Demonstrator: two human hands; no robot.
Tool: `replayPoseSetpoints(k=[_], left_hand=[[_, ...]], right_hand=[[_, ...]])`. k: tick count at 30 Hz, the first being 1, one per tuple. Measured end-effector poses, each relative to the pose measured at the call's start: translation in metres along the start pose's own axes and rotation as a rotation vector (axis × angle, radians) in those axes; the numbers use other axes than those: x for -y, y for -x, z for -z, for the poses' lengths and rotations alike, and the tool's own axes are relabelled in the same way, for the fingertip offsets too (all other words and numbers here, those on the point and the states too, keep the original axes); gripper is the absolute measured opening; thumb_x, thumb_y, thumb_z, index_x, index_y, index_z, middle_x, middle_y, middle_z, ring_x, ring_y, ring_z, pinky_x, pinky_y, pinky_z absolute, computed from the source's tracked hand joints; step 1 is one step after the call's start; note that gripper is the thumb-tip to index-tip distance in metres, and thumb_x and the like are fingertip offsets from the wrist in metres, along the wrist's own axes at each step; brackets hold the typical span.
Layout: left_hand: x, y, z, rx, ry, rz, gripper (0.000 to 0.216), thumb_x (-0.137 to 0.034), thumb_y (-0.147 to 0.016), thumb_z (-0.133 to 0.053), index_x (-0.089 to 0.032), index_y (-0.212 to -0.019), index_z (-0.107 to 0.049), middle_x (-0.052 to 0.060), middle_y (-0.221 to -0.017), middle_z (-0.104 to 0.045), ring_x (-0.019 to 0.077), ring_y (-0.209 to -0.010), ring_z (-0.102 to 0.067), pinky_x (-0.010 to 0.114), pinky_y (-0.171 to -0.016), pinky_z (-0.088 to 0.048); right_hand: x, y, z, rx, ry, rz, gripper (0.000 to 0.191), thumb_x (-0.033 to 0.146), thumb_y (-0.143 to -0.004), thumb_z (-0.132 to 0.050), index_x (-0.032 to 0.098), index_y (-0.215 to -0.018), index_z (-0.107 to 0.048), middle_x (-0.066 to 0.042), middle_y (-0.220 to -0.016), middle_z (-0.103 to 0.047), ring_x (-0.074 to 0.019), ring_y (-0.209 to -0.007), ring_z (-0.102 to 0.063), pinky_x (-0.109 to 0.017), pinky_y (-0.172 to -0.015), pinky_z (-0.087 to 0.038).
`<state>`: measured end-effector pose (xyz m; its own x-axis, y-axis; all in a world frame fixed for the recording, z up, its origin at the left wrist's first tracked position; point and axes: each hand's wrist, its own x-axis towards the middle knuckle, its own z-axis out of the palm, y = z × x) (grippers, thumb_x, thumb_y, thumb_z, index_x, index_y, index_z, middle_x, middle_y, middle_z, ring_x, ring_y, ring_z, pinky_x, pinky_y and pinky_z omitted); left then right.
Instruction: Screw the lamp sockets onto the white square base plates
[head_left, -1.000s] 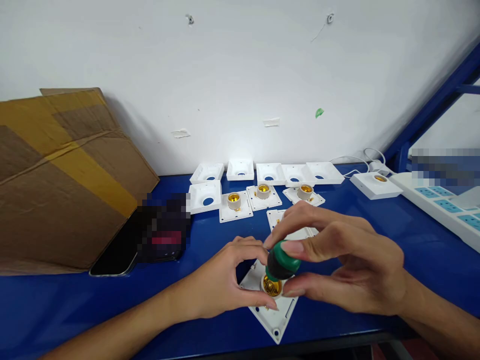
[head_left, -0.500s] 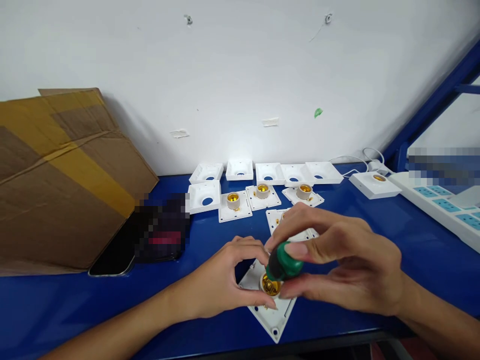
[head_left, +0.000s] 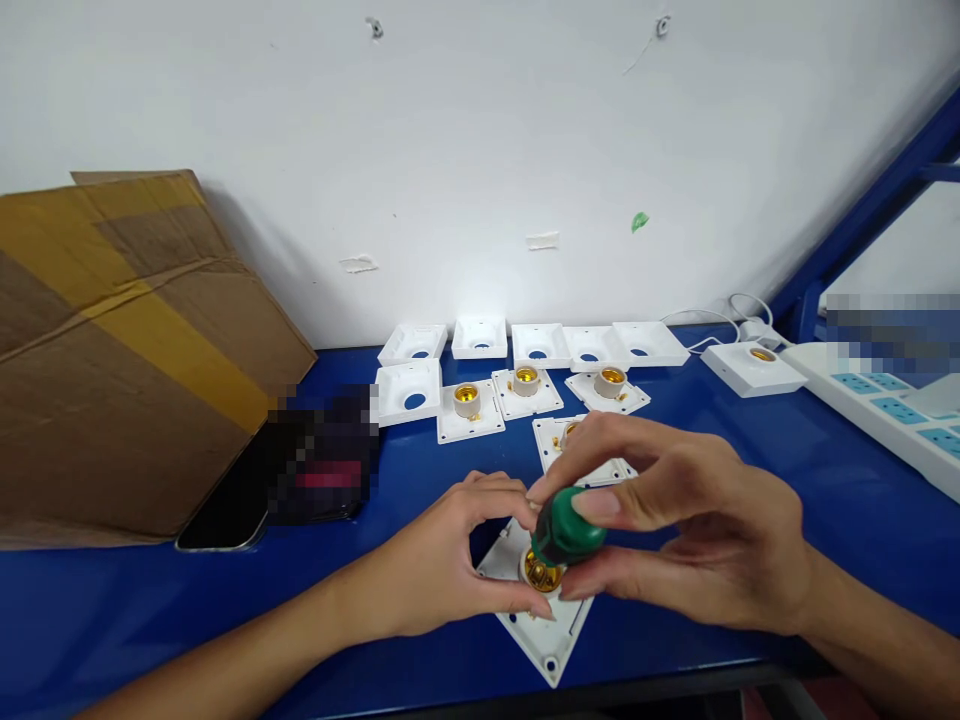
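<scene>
left hand: curled round the near socket, fingers pinching its collar from the left side, so closed on it and pressing it down on the tabletop

right hand: fingers wrapped on the screwdriver, thumb across the green cap, other fingers underneath. Firm grip, nothing loose

screwdriver: stubby thing, black and green handle, standing tilted over the socket mouth. The tip is hidden inside, can't tell what it's touching

socket: white square plate with a brass-lined holder in the middle, sitting corner-on at the near edge of the tabletop, roughly centre

more sockets: a few of the same kind in a row further back, brass cups facing up, one more partly hidden behind the right hand

covers: row of white square covers with round holes along the far edge by the wall, another one just left of the socket row

done one: closed-up socket unit toward the far right, white cable behind it

power strip: white with blue outlets, along the right edge

cardboard: big flattened sheet with yellow tape, leaning at the far left

phone: dark, lying flat just in front of the cardboard
</scene>
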<state>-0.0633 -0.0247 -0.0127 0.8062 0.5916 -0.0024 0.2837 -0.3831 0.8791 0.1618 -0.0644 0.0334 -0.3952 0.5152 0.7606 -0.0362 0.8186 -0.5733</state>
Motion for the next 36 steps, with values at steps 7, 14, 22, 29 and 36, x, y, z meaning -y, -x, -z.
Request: replayPoseSetpoints(k=[7,14,22,29,36], left_hand=[[-0.002,0.0,0.002,0.033,0.03,0.002,0.035,-0.046,-0.082,-0.088,-0.025,-0.107,-0.075,0.004,-0.108,-0.074,0.0301,-0.114,-0.066,0.044,-0.103,-0.051],[-0.003,-0.003,0.004,0.001,-0.014,-0.02,0.034,-0.047,-0.08,-0.09,-0.023,-0.096,-0.073,0.001,-0.102,-0.075,0.0265,-0.101,-0.067,0.045,-0.103,-0.049],[-0.006,-0.001,0.003,-0.007,-0.047,-0.032,0.035,-0.046,-0.076,-0.093,-0.024,-0.095,-0.074,0.0,-0.098,-0.076,0.0256,-0.098,-0.067,0.043,-0.103,-0.047],[-0.008,0.0,0.016,0.046,-0.087,-0.082,0.03,-0.03,-0.086,-0.086,-0.025,-0.112,-0.073,0.004,-0.11,-0.074,0.0244,-0.106,-0.066,0.04,-0.103,-0.045],[-0.007,0.001,0.044,0.043,-0.273,-0.079,0.031,-0.023,-0.09,-0.074,-0.027,-0.121,-0.073,0.005,-0.117,-0.072,0.0257,-0.113,-0.065,0.046,-0.112,-0.043]], right_hand=[[0.001,-0.001,-0.001,0.037,-0.107,-0.041,0.03,0.005,-0.088,-0.08,0.015,-0.115,-0.07,-0.014,-0.114,-0.08,-0.0229,-0.105,-0.078,-0.039,-0.087,-0.063],[-0.003,0.002,-0.002,-0.034,0.061,0.022,0.027,0.009,-0.085,-0.086,0.016,-0.105,-0.069,-0.009,-0.099,-0.076,-0.0201,-0.09,-0.075,-0.035,-0.075,-0.062],[-0.005,0.008,0.0,-0.092,0.066,-0.012,0.042,0.008,-0.086,-0.083,0.021,-0.123,-0.066,-0.007,-0.103,-0.074,-0.0233,-0.098,-0.074,-0.037,-0.072,-0.065],[0.001,-0.012,0.043,-0.43,0.138,-0.118,0.03,0.013,-0.086,-0.08,0.028,-0.11,-0.07,-0.003,-0.1,-0.073,-0.0259,-0.101,-0.075,-0.044,-0.083,-0.066],[-0.024,-0.009,0.091,-0.504,0.295,-0.299,0.021,0.028,-0.088,-0.081,0.029,-0.102,-0.065,-0.004,-0.098,-0.075,-0.0271,-0.102,-0.076,-0.047,-0.092,-0.063]])
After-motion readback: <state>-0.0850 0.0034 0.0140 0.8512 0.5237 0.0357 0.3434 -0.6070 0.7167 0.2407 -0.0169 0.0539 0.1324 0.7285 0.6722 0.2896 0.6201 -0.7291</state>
